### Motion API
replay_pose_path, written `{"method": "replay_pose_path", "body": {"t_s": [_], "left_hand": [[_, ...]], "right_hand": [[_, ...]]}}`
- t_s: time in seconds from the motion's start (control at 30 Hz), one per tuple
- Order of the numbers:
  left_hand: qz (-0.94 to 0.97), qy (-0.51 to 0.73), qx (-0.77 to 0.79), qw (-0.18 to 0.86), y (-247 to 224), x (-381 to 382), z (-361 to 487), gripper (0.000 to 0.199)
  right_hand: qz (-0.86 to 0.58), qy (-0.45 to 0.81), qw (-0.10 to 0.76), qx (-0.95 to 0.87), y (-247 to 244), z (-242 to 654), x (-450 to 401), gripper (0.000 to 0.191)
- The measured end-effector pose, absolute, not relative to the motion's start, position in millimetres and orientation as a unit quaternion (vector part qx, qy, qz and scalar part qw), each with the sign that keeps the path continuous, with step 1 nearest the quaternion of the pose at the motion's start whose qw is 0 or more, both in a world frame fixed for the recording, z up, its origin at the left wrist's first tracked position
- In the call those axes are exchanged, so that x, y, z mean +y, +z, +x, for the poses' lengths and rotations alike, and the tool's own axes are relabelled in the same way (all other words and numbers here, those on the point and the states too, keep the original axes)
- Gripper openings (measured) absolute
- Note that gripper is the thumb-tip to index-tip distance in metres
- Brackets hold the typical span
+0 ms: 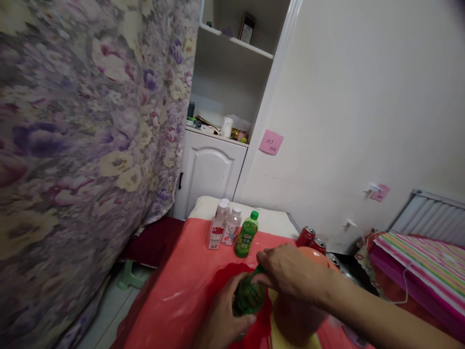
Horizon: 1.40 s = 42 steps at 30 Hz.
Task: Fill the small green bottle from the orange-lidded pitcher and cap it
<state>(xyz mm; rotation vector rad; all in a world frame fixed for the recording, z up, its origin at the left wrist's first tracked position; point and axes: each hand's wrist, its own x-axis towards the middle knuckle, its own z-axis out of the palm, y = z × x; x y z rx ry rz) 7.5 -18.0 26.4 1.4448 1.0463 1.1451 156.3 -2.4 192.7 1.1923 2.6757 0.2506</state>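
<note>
My left hand (pixel 227 310) is wrapped round the body of a green plastic bottle (pixel 250 295), close to me over the red-covered table. The fingers of my right hand (pixel 285 271) are closed on the green cap at its top, and they mostly hide that cap. Just beyond stands a second green bottle (pixel 246 236), upright with its cap on and a printed label. To its left, several clear bottles with white caps (pixel 231 227) stand grouped together; one has a red and white label. An orange rounded object (pixel 315 254) shows partly behind my right wrist.
Red drink cans (pixel 306 236) line the table's right side. A red cloth (pixel 170 281) covers the table over a cream one. Floral curtain (pixel 90 145) hangs at left; a white cabinet (pixel 212 162) stands behind. Striped bedding (pixel 428 261) is at right, a green stool (pixel 129 276) lower left.
</note>
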Motion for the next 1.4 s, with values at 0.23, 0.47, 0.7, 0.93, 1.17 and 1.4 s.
{"method": "replay_pose_path", "body": {"t_s": [0.23,0.47,0.7,0.93,1.17,1.4], "left_hand": [[0.575,0.467,0.433,0.513,23.0,-16.2,7.2,0.078],[0.583,0.465,0.436,0.503,23.7,-16.7,6.5,0.075],[0.591,0.475,0.427,0.494,16.7,-13.6,6.6,0.073],[0.590,0.477,0.413,0.504,15.1,-13.9,6.5,0.073],[0.584,0.475,0.426,0.502,18.2,-14.9,7.1,0.074],[0.589,0.471,0.435,0.492,17.4,-13.5,6.5,0.075]], "right_hand": [[0.397,-0.040,0.027,0.916,204.7,167.0,-6.7,0.051],[0.429,-0.012,0.061,0.901,197.3,166.9,1.6,0.031],[0.378,-0.080,0.011,0.922,205.8,170.1,0.0,0.029],[0.412,-0.026,-0.007,0.911,202.1,174.4,3.0,0.037],[0.427,0.002,-0.008,0.904,197.0,178.6,-2.7,0.050],[0.446,-0.137,-0.072,0.882,204.3,182.9,-8.9,0.058]]}}
